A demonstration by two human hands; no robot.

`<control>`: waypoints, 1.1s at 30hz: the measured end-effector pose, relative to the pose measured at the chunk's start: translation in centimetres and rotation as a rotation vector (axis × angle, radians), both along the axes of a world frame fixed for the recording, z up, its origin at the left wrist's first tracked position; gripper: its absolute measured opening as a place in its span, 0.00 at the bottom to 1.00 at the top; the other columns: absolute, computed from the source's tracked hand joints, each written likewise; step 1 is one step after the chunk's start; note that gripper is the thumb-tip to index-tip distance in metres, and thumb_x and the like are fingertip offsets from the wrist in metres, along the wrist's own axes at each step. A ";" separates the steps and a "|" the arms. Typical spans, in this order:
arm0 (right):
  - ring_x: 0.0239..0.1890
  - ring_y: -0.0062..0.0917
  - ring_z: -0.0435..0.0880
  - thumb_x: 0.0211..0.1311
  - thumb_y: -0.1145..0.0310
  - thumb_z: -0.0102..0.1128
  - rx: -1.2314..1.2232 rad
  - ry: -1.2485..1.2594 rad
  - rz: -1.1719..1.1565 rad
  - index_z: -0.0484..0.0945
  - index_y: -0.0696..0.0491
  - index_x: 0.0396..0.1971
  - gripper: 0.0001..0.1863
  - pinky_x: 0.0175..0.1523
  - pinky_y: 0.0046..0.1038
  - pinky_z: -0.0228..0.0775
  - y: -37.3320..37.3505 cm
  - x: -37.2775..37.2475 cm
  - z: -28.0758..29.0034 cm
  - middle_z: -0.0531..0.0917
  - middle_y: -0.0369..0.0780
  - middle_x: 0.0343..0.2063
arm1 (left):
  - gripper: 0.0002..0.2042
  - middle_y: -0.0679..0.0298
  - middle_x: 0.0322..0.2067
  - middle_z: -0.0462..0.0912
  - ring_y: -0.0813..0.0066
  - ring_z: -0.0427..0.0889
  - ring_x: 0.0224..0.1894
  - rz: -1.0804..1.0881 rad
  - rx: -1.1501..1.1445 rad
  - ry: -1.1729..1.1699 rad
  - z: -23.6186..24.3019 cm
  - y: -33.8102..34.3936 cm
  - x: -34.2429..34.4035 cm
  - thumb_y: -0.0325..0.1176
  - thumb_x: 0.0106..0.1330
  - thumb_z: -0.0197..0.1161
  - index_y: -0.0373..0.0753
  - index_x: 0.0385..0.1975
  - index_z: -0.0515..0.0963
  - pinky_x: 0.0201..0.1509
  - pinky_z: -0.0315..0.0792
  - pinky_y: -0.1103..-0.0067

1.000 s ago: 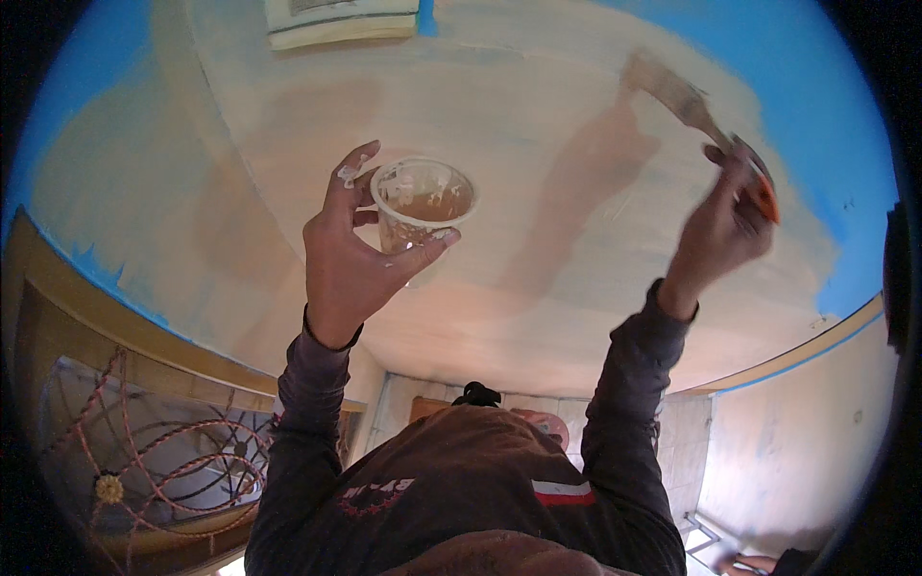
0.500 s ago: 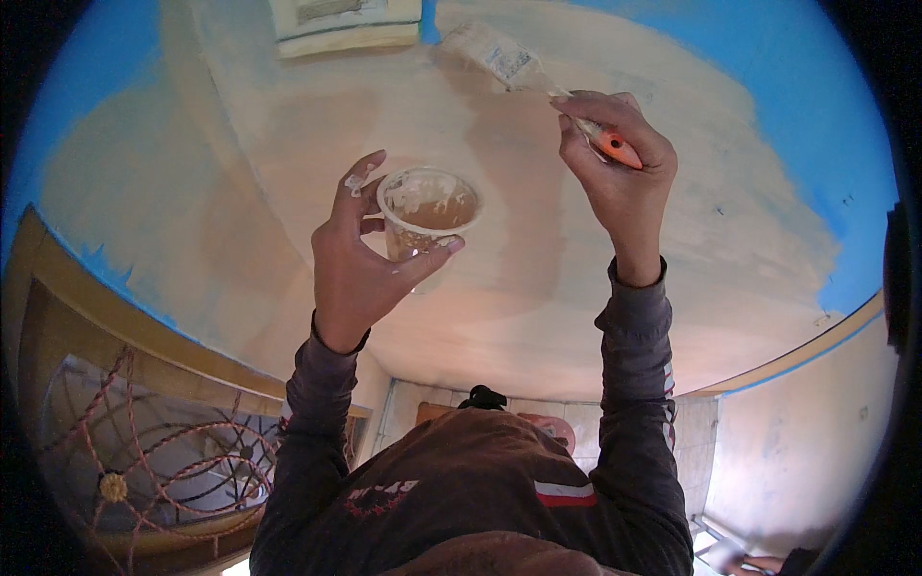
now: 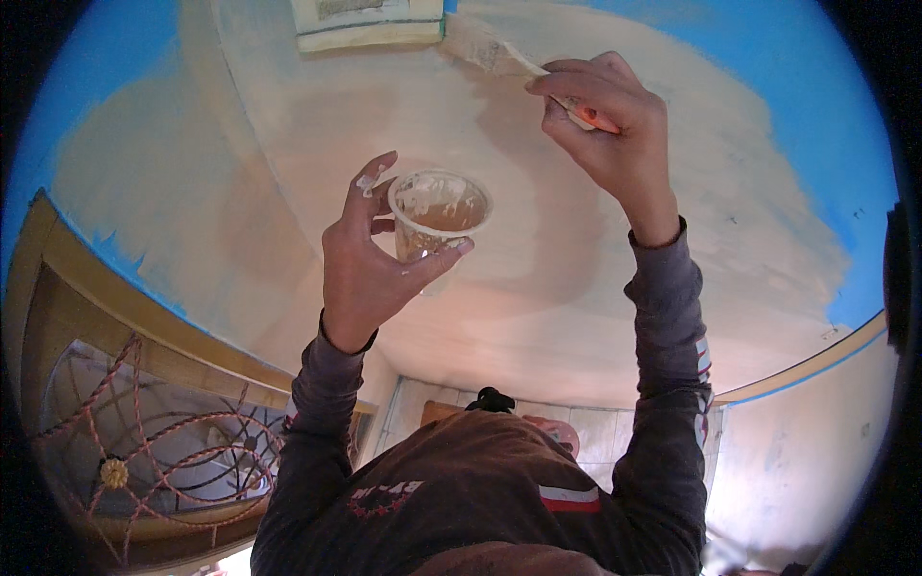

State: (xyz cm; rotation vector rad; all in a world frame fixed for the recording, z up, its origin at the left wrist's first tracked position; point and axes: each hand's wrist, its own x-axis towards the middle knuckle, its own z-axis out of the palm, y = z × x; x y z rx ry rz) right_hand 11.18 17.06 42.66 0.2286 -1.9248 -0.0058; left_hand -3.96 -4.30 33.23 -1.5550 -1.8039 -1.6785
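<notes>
Clear-ish plastic cup (image 3: 413, 240), smeared inside with pale beige paint, is what I've got in the left hand (image 3: 370, 264) from over here. The thumb comes round the near side just under the rim, fingers curl behind the far-left side, so it's pinched between them, mouth tipped a bit toward my camera. The index finger pokes up past the rim, to the left of it, with whitish blobs on it.

Up and right of that grip, well apart from the cup, the right hand (image 3: 615, 120) has the paintbrush (image 3: 521, 63). Fingertips and thumb are pinched together on the handle; its orange end sticks out under the fingers, toward the palm. Bristles point up and left of the grip, right by the lower corner of a cream box-like fixture (image 3: 370, 36). They look to be against the wall (image 3: 538, 336), but I honestly can't tell if they're touching.

The wall's beige behind both hands, with blue paint (image 3: 816, 125) out to the right of the brush grip. Down and left of the cup hand there's a twisted-metal grille (image 3: 178, 451) with a gold rosette.
</notes>
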 end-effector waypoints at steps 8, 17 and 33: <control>0.36 0.31 0.83 0.47 0.77 0.69 0.103 -0.080 -0.216 0.86 0.52 0.34 0.11 0.42 0.31 0.77 -0.2 5.3 2.1 0.86 0.39 0.33 | 0.46 0.49 0.42 0.86 0.63 0.89 0.44 -0.001 -0.004 -0.005 0.2 0.0 0.1 0.39 0.45 0.84 0.31 0.63 0.65 0.45 0.83 0.73; 0.35 0.27 0.83 0.48 0.86 0.66 -0.131 -0.046 -0.390 0.85 0.57 0.32 0.11 0.42 0.26 0.74 -1.5 14.5 1.8 0.87 0.39 0.34 | 0.46 0.48 0.42 0.86 0.63 0.88 0.44 0.055 -0.014 0.015 0.4 -0.6 0.7 0.38 0.45 0.84 0.31 0.64 0.64 0.46 0.83 0.73; 0.31 0.26 0.84 0.61 0.71 0.65 -0.379 -0.135 -0.133 0.86 0.54 0.44 0.12 0.38 0.28 0.77 -0.7 5.1 -1.5 0.87 0.44 0.32 | 0.44 0.50 0.45 0.86 0.64 0.87 0.47 -0.038 0.003 -0.072 0.1 -0.1 -0.3 0.34 0.46 0.82 0.33 0.64 0.65 0.49 0.83 0.71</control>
